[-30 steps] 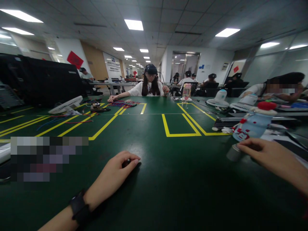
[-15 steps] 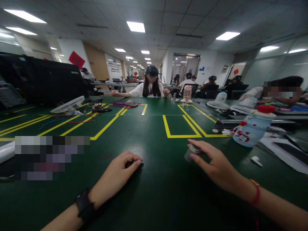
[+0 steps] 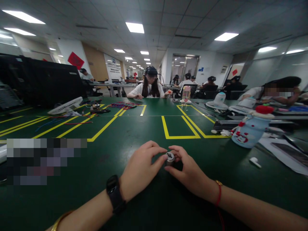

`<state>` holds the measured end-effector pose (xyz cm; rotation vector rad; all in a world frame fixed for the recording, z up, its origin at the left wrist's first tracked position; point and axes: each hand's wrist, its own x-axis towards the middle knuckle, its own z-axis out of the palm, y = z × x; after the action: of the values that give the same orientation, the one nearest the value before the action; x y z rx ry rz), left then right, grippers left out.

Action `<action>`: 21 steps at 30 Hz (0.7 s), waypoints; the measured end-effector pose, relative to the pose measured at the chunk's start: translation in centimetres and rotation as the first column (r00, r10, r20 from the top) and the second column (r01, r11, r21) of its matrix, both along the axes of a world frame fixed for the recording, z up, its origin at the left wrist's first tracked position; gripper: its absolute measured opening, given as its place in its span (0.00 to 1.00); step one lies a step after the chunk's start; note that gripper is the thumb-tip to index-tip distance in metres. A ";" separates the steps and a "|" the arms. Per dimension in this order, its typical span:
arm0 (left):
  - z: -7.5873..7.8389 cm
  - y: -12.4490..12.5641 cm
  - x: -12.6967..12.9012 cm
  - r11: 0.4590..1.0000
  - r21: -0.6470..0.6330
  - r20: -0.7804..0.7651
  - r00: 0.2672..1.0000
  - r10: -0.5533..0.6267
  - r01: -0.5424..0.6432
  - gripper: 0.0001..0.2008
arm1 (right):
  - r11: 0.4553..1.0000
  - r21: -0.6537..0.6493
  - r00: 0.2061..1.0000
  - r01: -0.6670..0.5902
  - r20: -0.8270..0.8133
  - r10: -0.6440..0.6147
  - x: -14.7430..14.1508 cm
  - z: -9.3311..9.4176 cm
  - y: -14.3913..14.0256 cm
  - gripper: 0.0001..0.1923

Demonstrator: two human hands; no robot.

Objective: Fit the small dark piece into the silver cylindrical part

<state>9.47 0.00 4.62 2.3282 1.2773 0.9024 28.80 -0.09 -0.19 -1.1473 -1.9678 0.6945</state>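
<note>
Left hand (image 3: 141, 166) and right hand (image 3: 190, 171) brought together over the green work table (image 3: 149, 205), just short of the yellow floor-tape rectangle (image 3: 180, 126). Small metal cylinder (image 3: 170, 158) pinched between them, close above or resting on the table; cannot tell which. Left fingertips (image 3: 161, 150) closed against its left side, right fingertips (image 3: 175, 149) curled around its right side and rear; both grips narrow, holding the part. Long axis of the cylinder roughly upright, open or capped end facing up toward the camera, showing a pale ring with a dark centre. Finer detail too small to tell.

Black watch (image 3: 115, 194) on the left wrist, red cord bracelet (image 3: 218, 192) on the right wrist.

To the right, well apart from the hands: pale blue bottle with red cap (image 3: 251, 128), tilted, and a white earbud (image 3: 254, 162) lying on the table near it. Far left: white desk fan (image 3: 66, 106) laid flat, beside loose coloured wires (image 3: 72, 120). Across the table, a seated person in a white shirt (image 3: 150, 88).
</note>
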 end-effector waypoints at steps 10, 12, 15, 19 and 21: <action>-0.6 0.7 -0.4 0.995 -0.090 0.047 0.998 0.041 -0.036 0.09 | 0.998 0.046 0.999 0.032 0.021 -0.033 0.4 1.0 -0.5 0.23; -1.9 0.9 -0.6 0.992 -0.127 -0.014 1.000 0.011 -0.013 0.08 | 0.998 0.058 0.999 0.031 0.024 -0.032 0.4 0.8 -0.6 0.22; -3.2 1.0 -0.4 0.989 -0.150 -0.045 0.999 -0.006 -0.001 0.08 | 0.997 0.067 0.999 0.040 0.028 -0.041 0.2 0.7 -0.6 0.22; -2.9 0.8 -0.9 0.985 -0.175 -0.044 0.999 -0.013 0.006 0.11 | 0.995 0.050 0.996 0.084 0.024 -0.085 1.1 1.6 -0.6 0.24; -2.3 0.6 -2.0 0.982 -0.191 -0.034 0.999 0.011 -0.017 0.13 | 0.985 0.064 0.985 0.162 0.053 -0.166 3.0 2.2 -0.5 0.23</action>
<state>7.44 0.64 2.34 2.1959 1.3322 0.7135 31.82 -0.61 2.03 -1.2894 -1.9030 0.5189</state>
